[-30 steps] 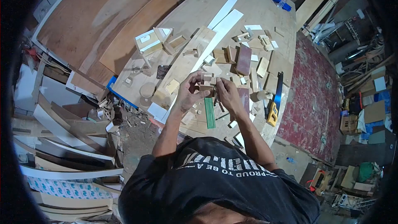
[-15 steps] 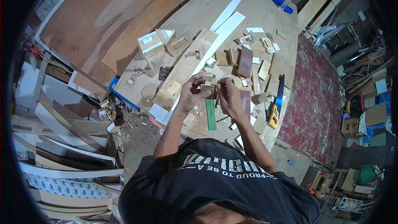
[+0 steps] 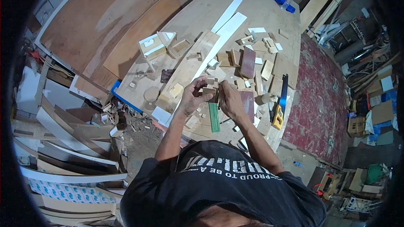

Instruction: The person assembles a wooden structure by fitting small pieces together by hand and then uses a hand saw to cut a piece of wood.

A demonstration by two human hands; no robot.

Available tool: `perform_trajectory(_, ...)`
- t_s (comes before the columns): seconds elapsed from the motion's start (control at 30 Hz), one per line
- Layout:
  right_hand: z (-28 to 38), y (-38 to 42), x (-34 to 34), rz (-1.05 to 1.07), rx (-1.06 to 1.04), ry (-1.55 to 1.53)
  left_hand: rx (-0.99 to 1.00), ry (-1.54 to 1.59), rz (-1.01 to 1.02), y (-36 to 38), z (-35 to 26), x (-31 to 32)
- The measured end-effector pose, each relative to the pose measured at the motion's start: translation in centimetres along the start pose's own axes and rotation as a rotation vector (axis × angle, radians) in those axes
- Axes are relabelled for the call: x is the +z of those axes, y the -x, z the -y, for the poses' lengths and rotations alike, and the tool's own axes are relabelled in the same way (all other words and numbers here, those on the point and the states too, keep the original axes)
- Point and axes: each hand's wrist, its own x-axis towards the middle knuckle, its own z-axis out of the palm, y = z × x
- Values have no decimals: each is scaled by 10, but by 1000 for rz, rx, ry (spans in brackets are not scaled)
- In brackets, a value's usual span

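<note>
My left hand is closed around a small wooden block assembly, thumb across its near side. Against the assembly's right side, my right hand has its fingers curled together; what they hold is hidden. Below the hands a green ruler-like strip lies on the table. Just right of my right hand is a reddish-brown board. A handsaw with a yellow handle lies farther right.
Wood offcuts, a dark red block and long white strips are spread over the worktable. A small box-like wooden model stands at the left, near a phone-like dark object. Curved panels are stacked at lower left.
My right hand has turned slightly, with its knuckles more upward and its fingers closer against the wooden assembly. A thin dark item seen under its fingers before is now mostly hidden.
</note>
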Motion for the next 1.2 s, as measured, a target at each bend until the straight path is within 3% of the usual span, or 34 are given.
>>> perform_trajectory(0.03,2,-2,0,-2,0,0,2,-89,14,-1,-1,-2)
perform_trajectory(0.1,7,-3,0,145,560,-498,-7,-177,29,-1,0,-5)
perform_trajectory(0.13,2,-5,-1,145,564,-501,-23,-133,37,-1,0,-6)
perform_trajectory(0.2,-10,-11,-4,325,819,-815,-35,-94,42,1,1,-10)
perform_trajectory(0.23,-10,-8,-1,271,676,-667,-41,3,22,1,4,-11)
perform_trajectory(0.27,-11,-2,-2,271,671,-665,-46,102,2,1,7,-12)
perform_trajectory(0.33,9,2,-12,32,161,-242,-49,131,-26,2,7,-9)
perform_trajectory(0.37,6,4,-6,-47,38,-218,-57,156,-50,3,8,-8)
perform_trajectory(0.57,-4,6,2,-213,-131,-165,-110,161,-38,3,10,-4)
perform_trajectory(0.7,-1,7,8,-275,-128,-140,-144,113,-15,2,9,-4)
perform_trajectory(0.77,8,7,5,-87,804,-979,-65,-20,33,-1,15,-8)
perform_trajectory(0.87,-1,5,2,6,784,-1126,-85,4,35,2,8,-7)
perform_trajectory(0.93,1,4,-2,58,721,-1043,-116,110,35,4,8,-9)
perform_trajectory(1.03,-4,8,-4,-79,190,-330,-152,337,10,9,21,-16)
perform_trajectory(1.07,-7,10,-3,-73,189,-330,-160,457,-10,11,28,-20)
perform_trajectory(1.13,6,10,-10,123,425,-873,-191,488,-2,12,28,-21)
perform_trajectory(1.2,2,13,-5,153,435,-941,-218,516,14,10,25,-17)
